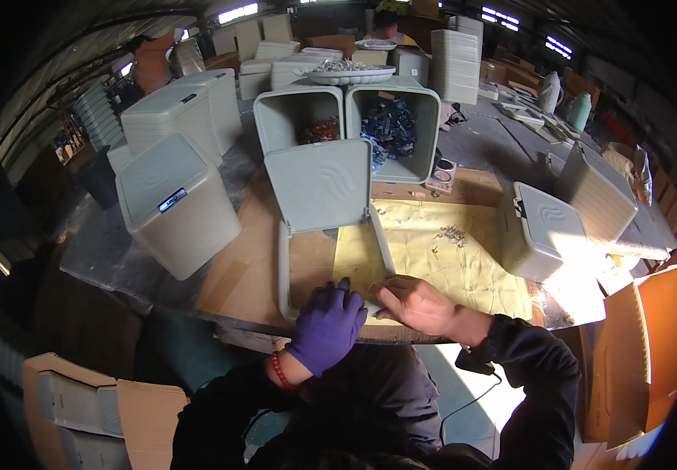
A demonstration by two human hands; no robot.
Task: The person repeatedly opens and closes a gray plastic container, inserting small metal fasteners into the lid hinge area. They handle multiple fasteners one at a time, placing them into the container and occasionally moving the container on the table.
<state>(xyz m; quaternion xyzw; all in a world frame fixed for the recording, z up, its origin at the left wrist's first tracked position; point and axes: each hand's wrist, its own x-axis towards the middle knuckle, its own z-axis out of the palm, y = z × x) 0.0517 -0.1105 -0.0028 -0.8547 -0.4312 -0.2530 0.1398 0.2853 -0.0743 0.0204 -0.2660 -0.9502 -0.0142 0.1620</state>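
Note:
A grey plastic lid frame (284, 270) lies at the table's front edge, its hinged flap (319, 184) raised and tilted away from me. My left hand (327, 325), in a purple glove, is closed on the front bar of this frame. Right beside it, my bare right hand (417, 304) has its fingers bent round the bar near the right corner. Whatever small part may be between the fingers is hidden. Small metal pieces (453, 234) lie in a loose heap on the yellow paper (479, 270), to the right of the frame.
Two open bins on their sides hold orange-brown parts (320, 131) and blue parts (389, 129); a heaped tray (346, 76) rests on top. Lidded bins stand left (182, 227) and right (538, 235). Cardboard boxes flank me, left (146, 415) and right (636, 352). Other people are behind the table.

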